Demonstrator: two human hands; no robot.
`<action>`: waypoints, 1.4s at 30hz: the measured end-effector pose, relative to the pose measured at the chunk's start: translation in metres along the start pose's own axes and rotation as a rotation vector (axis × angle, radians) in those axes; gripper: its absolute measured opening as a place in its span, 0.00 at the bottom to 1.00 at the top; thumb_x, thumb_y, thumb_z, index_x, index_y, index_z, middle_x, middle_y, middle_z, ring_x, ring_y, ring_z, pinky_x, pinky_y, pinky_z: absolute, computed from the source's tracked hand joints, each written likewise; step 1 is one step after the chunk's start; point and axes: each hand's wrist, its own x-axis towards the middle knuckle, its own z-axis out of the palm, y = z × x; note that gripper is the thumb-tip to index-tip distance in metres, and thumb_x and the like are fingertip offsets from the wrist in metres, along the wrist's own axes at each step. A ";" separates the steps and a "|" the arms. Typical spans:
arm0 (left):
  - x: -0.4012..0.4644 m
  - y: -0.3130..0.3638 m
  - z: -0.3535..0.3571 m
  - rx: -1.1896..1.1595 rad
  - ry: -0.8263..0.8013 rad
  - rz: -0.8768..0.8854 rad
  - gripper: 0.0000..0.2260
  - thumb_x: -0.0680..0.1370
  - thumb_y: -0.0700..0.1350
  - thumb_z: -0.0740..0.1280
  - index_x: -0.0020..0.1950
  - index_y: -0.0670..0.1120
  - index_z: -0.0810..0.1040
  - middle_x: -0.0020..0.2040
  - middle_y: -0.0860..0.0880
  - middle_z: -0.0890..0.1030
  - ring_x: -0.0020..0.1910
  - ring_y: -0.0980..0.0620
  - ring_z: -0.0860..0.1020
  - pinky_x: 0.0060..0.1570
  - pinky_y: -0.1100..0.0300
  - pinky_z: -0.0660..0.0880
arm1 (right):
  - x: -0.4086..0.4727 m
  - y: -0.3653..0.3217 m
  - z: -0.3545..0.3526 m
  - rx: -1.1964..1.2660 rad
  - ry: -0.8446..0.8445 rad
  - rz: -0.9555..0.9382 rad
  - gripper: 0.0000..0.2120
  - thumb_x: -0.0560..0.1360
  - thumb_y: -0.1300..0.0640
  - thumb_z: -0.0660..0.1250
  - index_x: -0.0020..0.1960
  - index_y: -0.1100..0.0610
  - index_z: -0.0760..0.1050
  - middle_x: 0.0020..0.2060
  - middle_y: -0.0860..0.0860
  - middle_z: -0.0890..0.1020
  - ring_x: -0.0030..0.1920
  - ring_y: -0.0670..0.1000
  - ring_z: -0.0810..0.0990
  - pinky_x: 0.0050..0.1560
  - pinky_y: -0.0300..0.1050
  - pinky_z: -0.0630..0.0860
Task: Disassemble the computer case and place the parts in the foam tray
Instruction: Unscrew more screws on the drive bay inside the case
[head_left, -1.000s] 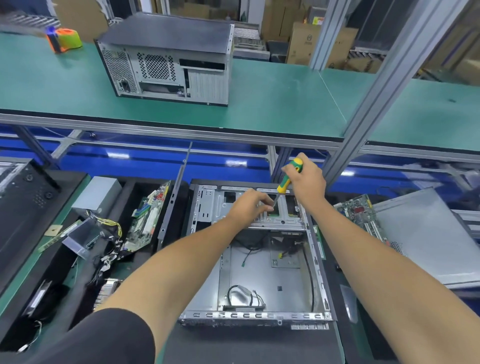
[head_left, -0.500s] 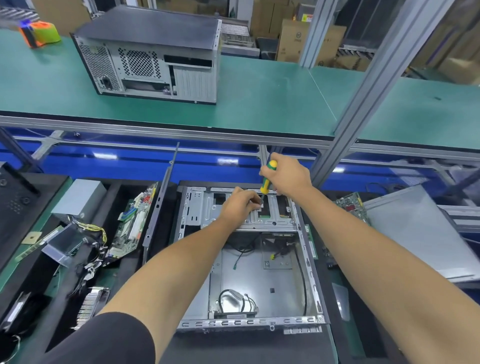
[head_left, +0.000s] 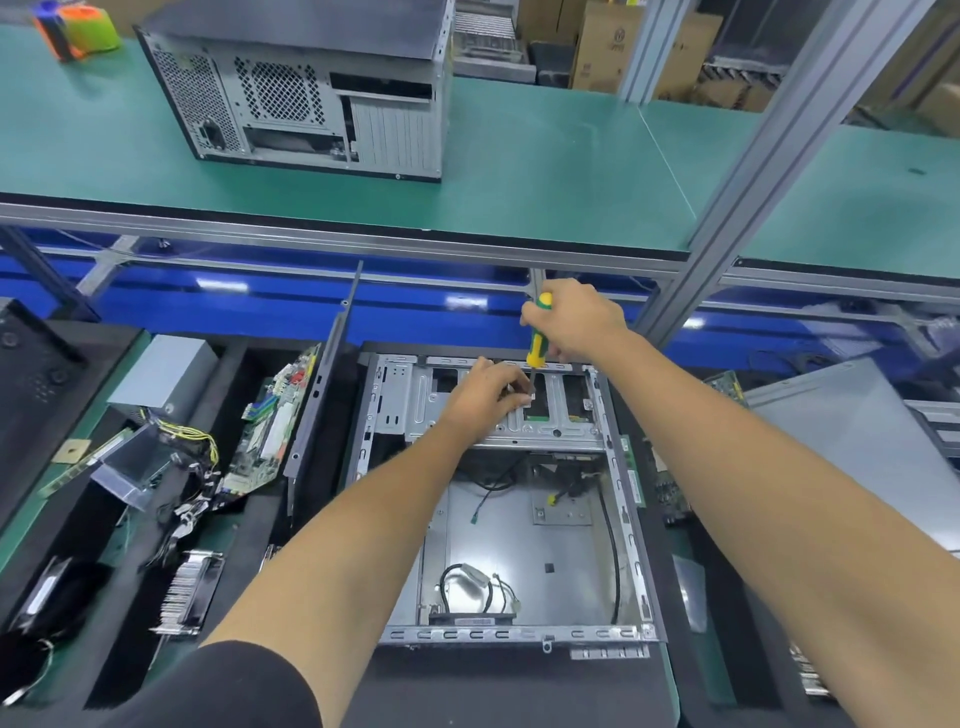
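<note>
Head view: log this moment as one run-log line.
right hand grips screwdriver upright | left hand steadies tip at drive cage | open case flat | motherboard in foam tray

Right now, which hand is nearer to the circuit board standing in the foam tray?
Left. The left hand rests on the open case's drive cage, closer to the circuit board; the right hand grips the screwdriver farther right.

Single head-worn camera looks forward and down, close over the open computer case (head_left: 498, 499)
</note>
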 end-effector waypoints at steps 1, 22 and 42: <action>0.000 0.000 0.000 -0.012 -0.002 -0.003 0.06 0.79 0.48 0.72 0.54 0.50 0.81 0.47 0.55 0.79 0.54 0.55 0.69 0.52 0.54 0.73 | 0.000 0.000 -0.001 0.017 -0.035 -0.003 0.13 0.75 0.43 0.61 0.49 0.51 0.77 0.36 0.51 0.84 0.41 0.54 0.84 0.53 0.52 0.79; 0.007 -0.010 0.007 0.002 -0.004 0.019 0.05 0.80 0.50 0.71 0.54 0.53 0.83 0.47 0.62 0.78 0.53 0.60 0.67 0.46 0.64 0.68 | 0.010 0.012 -0.025 0.030 -0.445 -0.277 0.09 0.69 0.67 0.71 0.43 0.58 0.73 0.40 0.57 0.81 0.35 0.55 0.77 0.34 0.52 0.77; 0.008 -0.007 0.010 0.096 0.017 -0.015 0.04 0.81 0.48 0.69 0.54 0.51 0.82 0.52 0.51 0.78 0.53 0.53 0.74 0.47 0.59 0.71 | 0.001 0.010 -0.018 0.116 -0.323 -0.181 0.10 0.75 0.48 0.67 0.43 0.55 0.78 0.37 0.51 0.86 0.33 0.53 0.86 0.41 0.57 0.85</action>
